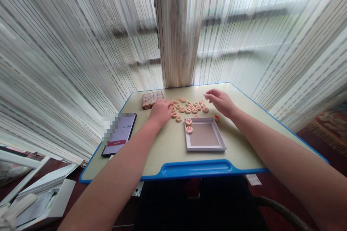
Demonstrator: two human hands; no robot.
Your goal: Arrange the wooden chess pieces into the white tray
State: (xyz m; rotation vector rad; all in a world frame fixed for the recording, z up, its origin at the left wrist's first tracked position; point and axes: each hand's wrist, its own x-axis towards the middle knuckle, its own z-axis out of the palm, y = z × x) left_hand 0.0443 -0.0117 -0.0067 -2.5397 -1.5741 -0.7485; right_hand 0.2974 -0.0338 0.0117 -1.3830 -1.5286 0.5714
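Mid-frame, pale round wooden pieces (188,110) are partly hidden by the left hand (162,111), half-curled like the right hand (221,101), any grip indiscernible.

Daylight filtered through striped sheer curtains (81,25) behind the blue-edged desk (157,151), above a dark red floor (271,187).

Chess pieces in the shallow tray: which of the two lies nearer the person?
The piece marked 相; the piece marked 帥 lies beyond it, at the far left corner of the tray.
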